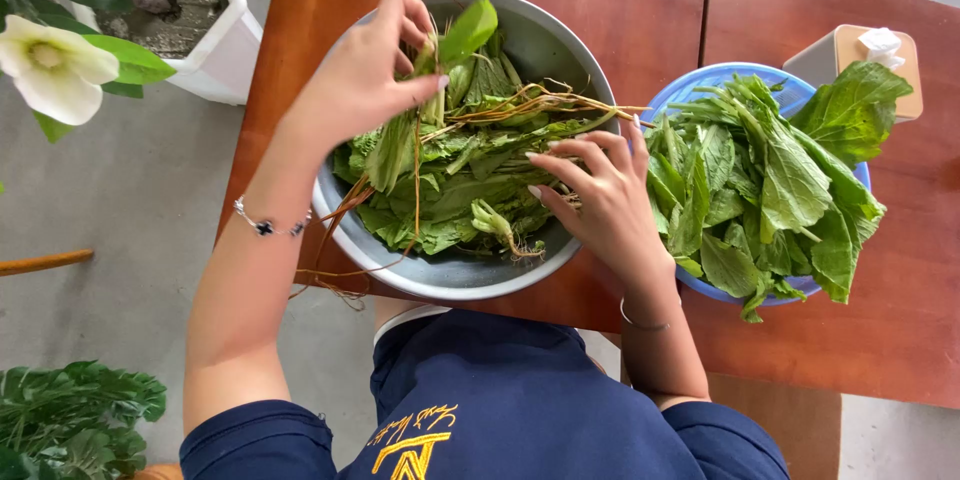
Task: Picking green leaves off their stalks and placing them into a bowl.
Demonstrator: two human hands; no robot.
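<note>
Head view: a leafy stalk [405,130] is pinched in the closed fingers of the left hand [365,75] and lifted over the metal bowl [450,275], which is filled with greens and long rooted stems. The right hand [600,190] is laid on the heap with its fingers spread and nothing gripped. Picked leaves [770,180] are heaped in the blue basin [680,90] just beside the bowl.

Roots are trailed over the bowl's near rim, and the bowl itself is set partly past the bench [620,0] edge; it could be tipped if the heap is pressed hard on that side. Loose leaves could be lost over the basin's rim.

The bench is of reddish wood. A grey floor, a white planter [215,35] and a white flower [50,65] are seen to the left.
</note>
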